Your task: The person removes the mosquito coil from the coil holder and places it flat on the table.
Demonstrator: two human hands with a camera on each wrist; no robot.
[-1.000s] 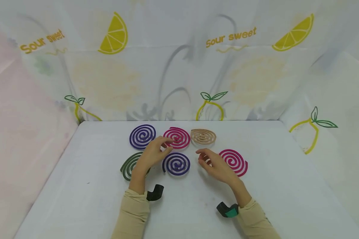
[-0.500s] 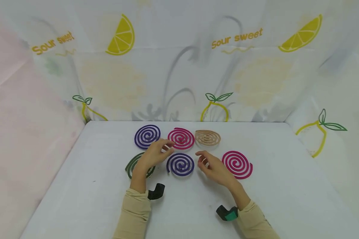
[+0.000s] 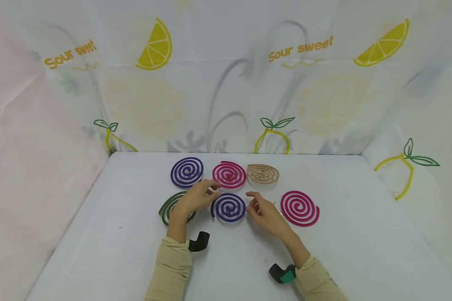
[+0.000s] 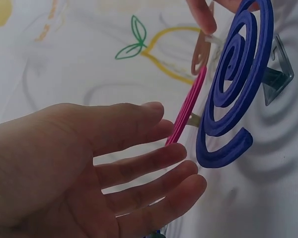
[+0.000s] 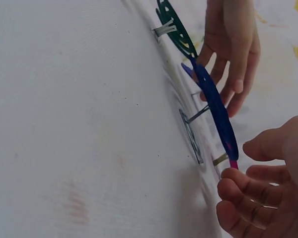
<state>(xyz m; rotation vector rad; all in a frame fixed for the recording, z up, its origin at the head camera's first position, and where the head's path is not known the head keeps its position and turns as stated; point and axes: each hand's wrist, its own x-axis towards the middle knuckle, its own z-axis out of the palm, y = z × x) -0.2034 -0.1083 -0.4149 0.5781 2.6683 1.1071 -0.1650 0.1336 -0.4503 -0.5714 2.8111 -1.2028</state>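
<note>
A blue mosquito coil (image 3: 229, 207) lies between my two hands. In the left wrist view the blue coil (image 4: 260, 49) is raised on a small metal stand (image 4: 278, 74). My left hand (image 3: 197, 198) hovers at its left, fingers loosely bent and holding nothing, partly covering a green coil (image 3: 167, 207). Behind that hand is a pink coil (image 3: 229, 174). My right hand (image 3: 268, 217) hovers at the blue coil's right, fingers loosely bent, nothing held. Its fingertips (image 5: 230, 172) appear close to the coil's edge in the right wrist view; contact is unclear.
At the back stand another blue coil (image 3: 187, 172) on the left and a tan coil (image 3: 263, 173) on the right. A second pink coil (image 3: 299, 206) lies right of my right hand. A lemon-print cloth (image 3: 196, 92) rises behind the white table (image 3: 354, 251).
The head view has shifted, so the coils appear further right. My left hand has come slightly lower and my right hand slightly closer to the middle blue coil. The coils keep their arrangement.
</note>
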